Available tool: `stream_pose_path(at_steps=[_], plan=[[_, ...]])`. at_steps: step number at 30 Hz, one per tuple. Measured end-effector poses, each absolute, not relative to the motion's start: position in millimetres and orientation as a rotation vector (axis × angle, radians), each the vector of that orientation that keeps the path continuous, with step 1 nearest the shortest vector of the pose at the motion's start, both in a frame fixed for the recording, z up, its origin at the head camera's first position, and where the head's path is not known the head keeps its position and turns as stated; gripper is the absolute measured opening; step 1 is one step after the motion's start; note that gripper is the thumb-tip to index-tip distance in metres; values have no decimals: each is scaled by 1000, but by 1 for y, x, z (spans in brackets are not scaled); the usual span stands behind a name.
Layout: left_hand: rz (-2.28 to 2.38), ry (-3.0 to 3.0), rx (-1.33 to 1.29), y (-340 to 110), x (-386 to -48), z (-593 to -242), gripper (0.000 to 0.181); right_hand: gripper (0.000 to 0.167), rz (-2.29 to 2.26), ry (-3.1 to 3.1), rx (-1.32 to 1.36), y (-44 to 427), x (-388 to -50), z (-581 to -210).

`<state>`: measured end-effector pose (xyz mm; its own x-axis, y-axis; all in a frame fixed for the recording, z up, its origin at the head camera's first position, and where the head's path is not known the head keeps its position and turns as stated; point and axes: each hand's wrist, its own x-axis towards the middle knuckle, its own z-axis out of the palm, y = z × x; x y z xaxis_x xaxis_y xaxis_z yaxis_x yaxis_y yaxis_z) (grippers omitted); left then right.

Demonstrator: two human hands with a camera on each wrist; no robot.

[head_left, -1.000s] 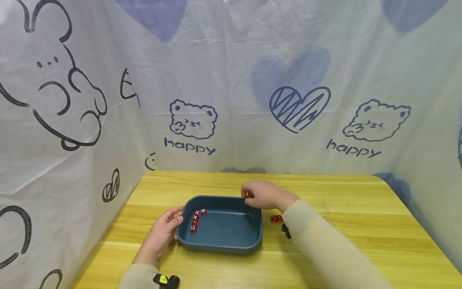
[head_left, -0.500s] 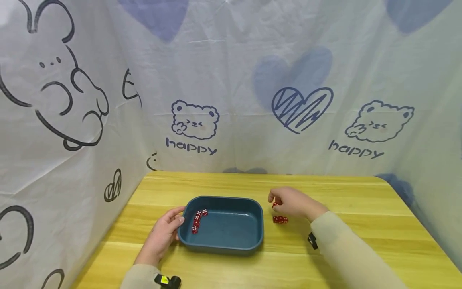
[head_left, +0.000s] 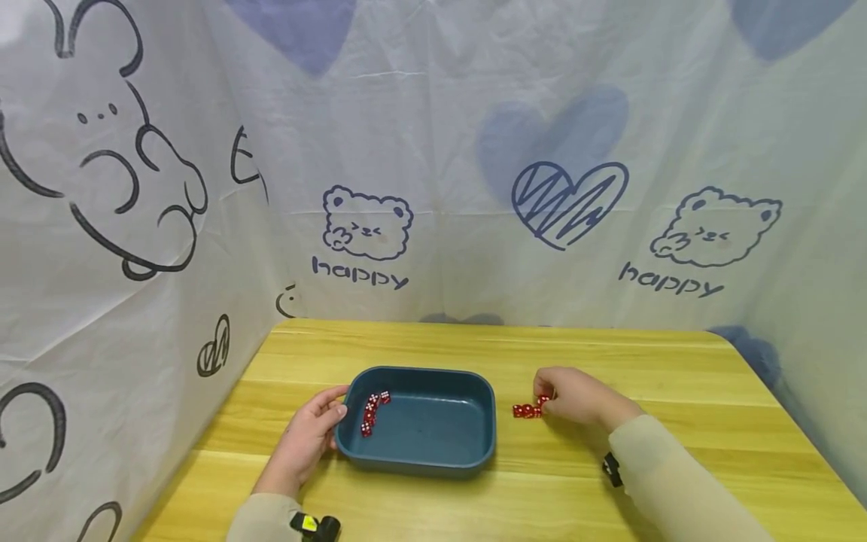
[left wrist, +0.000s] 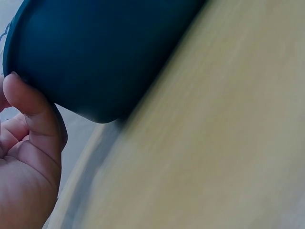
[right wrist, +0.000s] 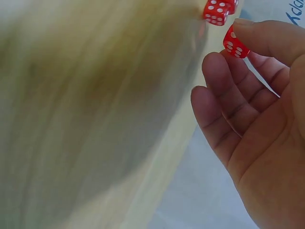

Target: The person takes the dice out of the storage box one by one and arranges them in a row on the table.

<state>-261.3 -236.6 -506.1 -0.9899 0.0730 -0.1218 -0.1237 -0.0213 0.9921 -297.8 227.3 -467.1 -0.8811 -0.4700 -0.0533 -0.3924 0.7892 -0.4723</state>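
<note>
My left hand (head_left: 310, 438) grips the left end of a dark teal rectangular tray (head_left: 420, 463), the thumb over its rim. In the left wrist view, the thumb (left wrist: 31, 98) bends against the tray's outer wall (left wrist: 109, 57). Several red dice with white pips (head_left: 369, 410) lie along the left side inside the tray. To the right of the tray, my right hand (head_left: 576, 395) pinches one red die (right wrist: 236, 44) between thumb and fingertips. That die is at the right end of a short row of red dice (head_left: 527, 411) on the table; whether they touch is unclear.
The yellow wood-grain table (head_left: 609, 354) extends behind and to the right of the tray. A white curtain (head_left: 440, 226) with printed drawings hangs along the back and sides. Small dark devices are strapped to both wrists, the left one (head_left: 317, 527) near the front edge of view.
My right hand has moved right and nearer, from the tray's far right corner to the dice row, carrying a die. The left hand keeps its grip on the tray.
</note>
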Motion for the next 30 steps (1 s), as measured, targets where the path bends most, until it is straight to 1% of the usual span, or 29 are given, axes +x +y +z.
stream_pose_path(at_steps=[6,19,30], plan=[[2164,2088,-73,-238,-264,-510,40,20,-688,2811,-654,232,-296,-470],[2154,2091,-42,-237,-261,-502,44,22,-670,2793,-655,229,-296,-479],[2145,2109,-54,-236,-262,-507,42,23,-689,2780,-634,230,-296,-482]])
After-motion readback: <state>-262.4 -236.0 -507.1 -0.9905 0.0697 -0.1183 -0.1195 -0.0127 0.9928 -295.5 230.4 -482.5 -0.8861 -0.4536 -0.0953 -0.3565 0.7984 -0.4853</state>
